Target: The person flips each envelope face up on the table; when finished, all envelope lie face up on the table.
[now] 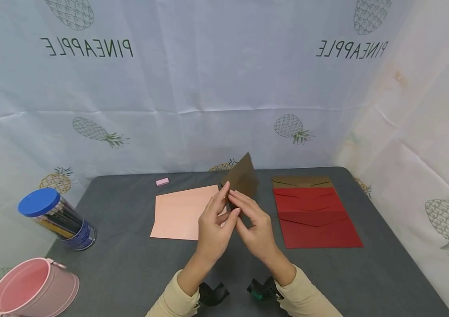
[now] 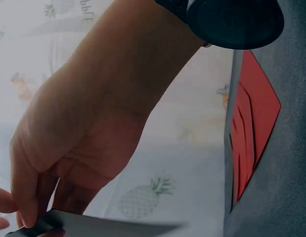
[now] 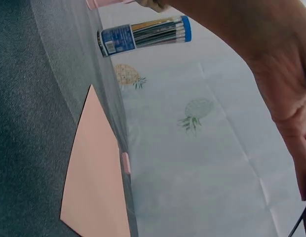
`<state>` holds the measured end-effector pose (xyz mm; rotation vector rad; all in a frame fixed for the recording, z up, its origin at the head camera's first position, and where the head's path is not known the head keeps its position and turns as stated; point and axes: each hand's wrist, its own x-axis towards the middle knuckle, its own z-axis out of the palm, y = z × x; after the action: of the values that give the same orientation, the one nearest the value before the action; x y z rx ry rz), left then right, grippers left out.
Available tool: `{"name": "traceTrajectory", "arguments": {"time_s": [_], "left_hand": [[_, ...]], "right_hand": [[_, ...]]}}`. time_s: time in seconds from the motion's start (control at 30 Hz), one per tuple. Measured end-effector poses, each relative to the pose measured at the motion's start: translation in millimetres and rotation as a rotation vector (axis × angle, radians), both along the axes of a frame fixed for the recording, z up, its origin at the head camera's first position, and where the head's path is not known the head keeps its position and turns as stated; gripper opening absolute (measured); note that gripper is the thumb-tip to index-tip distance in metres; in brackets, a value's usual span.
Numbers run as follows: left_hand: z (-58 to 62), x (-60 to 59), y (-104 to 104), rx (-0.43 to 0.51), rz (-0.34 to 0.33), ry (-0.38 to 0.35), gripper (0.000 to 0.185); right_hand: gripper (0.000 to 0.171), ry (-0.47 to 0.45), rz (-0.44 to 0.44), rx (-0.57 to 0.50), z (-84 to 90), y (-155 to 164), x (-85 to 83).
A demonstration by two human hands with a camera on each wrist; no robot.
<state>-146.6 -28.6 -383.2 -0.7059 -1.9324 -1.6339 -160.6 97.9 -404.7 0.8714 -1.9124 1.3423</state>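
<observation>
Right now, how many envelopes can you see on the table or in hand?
At least 4: a brown one held up by both hands, a pink one left of them, and a fanned stack on the right showing a brown and a red one; more may overlap there.

"PINEAPPLE" mirrored, twice, on backdrop cloth [image 1: 224, 88].

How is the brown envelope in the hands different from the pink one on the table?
The brown envelope is dark, the pink envelope pale. The brown one is held up off the table, tilted, pinched by the left hand and right hand; the pink one lies flat on the grey table, untouched. Both are paper with straight edges.
</observation>
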Motion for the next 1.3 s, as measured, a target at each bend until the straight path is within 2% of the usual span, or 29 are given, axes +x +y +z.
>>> {"name": "traceTrajectory", "arguments": {"time_s": [0.17,0.27,0.37,0.43,0.6,0.7,0.77,0.9,1.0,1.17,1.3], "left_hand": [[-7.2,-4.8,-8,0.017,-0.017,-0.164,0.063],[-13.4,-10.4,-13,0.011,-0.02,-0.246,0.062],[-19.7,-18.3,-19,0.04,-0.045,-0.311,0.061],[-23.3,-23.9,-23,0.082,-0.078,-0.36,0.061],[-29.6,-36.4,-37,0.221,-0.168,-0.497,0.061],[-31.9,-43.0,-46,0.293,-0.195,-0.571,0.061],[-34.3,-47.2,-52,0.329,-0.205,-0.615,0.061],[-41.6,-54.7,-62,0.384,-0.263,-0.675,0.061],[-48.8,-59.2,-68,0.401,-0.324,-0.687,0.062],[-58.8,-63.0,-72,0.422,-0.389,-0.708,0.062],[-63.4,-64.8,-75,0.404,-0.387,-0.734,0.062]], "right_hand": [[0.047,-0.066,0.077,0.081,-9.1,8,-4.7],[0.048,-0.104,0.082,0.101,-13.2,15,-7.0],[0.048,-0.142,0.06,0.06,-15.2,27,-10.1],[0.049,-0.162,0.046,-0.006,-15.3,37,-13.0],[0.049,-0.225,-0.062,-0.107,-5.6,62,-16.3],[0.05,-0.336,-0.162,-0.096,-2.7,77,-19.0],[0.051,-0.432,-0.192,-0.092,-6.7,87,-23.3],[0.055,-0.614,-0.143,-0.134,-25.3,104,-36.0],[0.057,-0.693,-0.08,-0.186,-40.4,112,-45.2],[0.054,-0.741,-0.044,-0.218,-55.3,118,-51.7],[0.051,-0.759,-0.023,-0.261,-60.4,121,-53.9]]}}
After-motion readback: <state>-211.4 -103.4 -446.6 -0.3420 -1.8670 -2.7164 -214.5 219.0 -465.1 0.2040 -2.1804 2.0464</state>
